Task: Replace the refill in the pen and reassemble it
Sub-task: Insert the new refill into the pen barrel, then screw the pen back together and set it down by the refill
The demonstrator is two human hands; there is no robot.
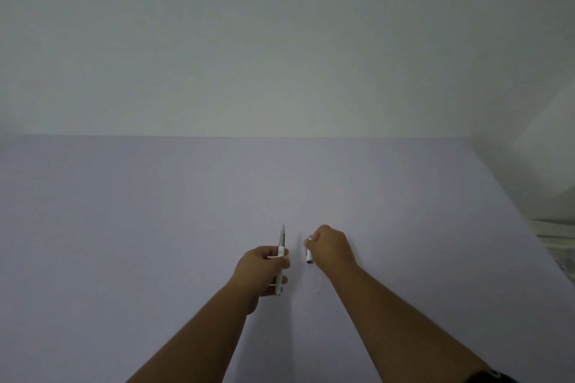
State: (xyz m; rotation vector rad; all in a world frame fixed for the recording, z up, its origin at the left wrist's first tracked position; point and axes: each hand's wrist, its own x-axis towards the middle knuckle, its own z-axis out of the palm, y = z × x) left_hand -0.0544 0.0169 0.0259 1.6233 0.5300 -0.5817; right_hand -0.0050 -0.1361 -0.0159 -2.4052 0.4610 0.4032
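My left hand [259, 274] grips a white pen barrel [279, 281] with a thin refill [282, 235] sticking out of its far end, tip pointing away from me. A thin white clip juts sideways near my fingers. My right hand [331, 247] is closed around a short white pen piece [308, 253], its dark end pointing toward me. The two hands are held a little apart above the lilac table [155, 227].
A pale wall [280, 40] rises behind the table's far edge. The table's right edge runs diagonally at the right, with pale objects [557, 239] beyond it. A dark strap shows on my right forearm at the bottom edge.
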